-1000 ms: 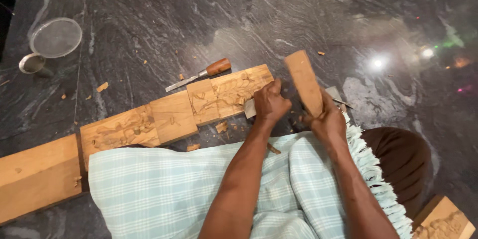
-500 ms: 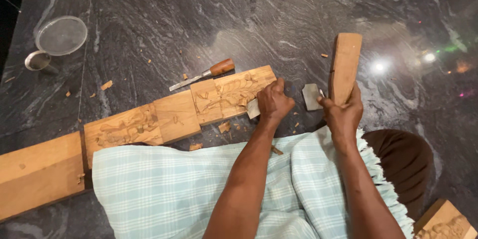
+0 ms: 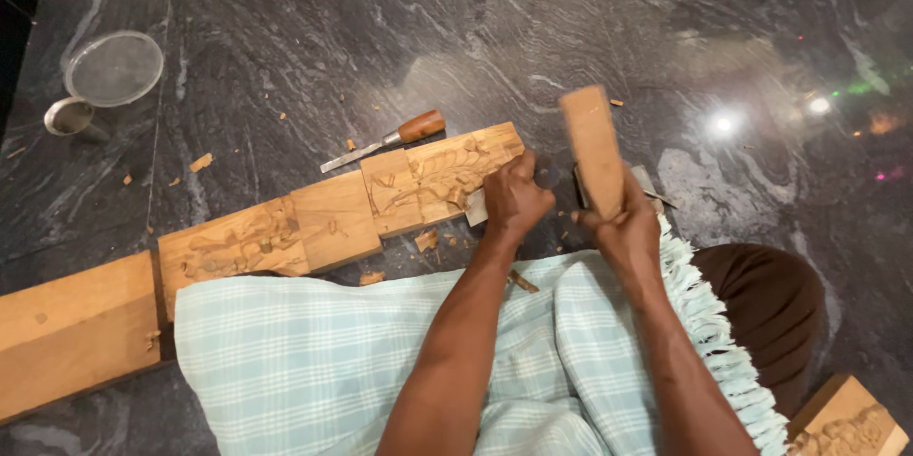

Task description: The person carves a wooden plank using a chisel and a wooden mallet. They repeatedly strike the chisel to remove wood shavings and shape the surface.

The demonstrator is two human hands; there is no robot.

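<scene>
A long wooden plank (image 3: 333, 223) with carved panels lies across the dark stone floor. My left hand (image 3: 514, 194) grips a chisel (image 3: 546, 174) set against the plank's right end; only its dark butt shows. My right hand (image 3: 623, 223) is closed around a wooden mallet block (image 3: 592, 147), held tilted just right of the chisel's butt. A second chisel with an orange-brown handle (image 3: 409, 131) lies on the floor behind the plank. A light checked cloth (image 3: 314, 361) covers my lap below the plank.
A round mesh strainer (image 3: 114, 66) and a small metal cup (image 3: 68, 116) sit at the far left. Wood chips are scattered around the plank. A grey flat piece (image 3: 647, 180) lies by my right hand. Another carved block (image 3: 846, 418) shows at the bottom right corner.
The mallet went up and to the right half a second ago, and has now come back down and left, close to the chisel's butt. My left hand stayed at the plank's end.
</scene>
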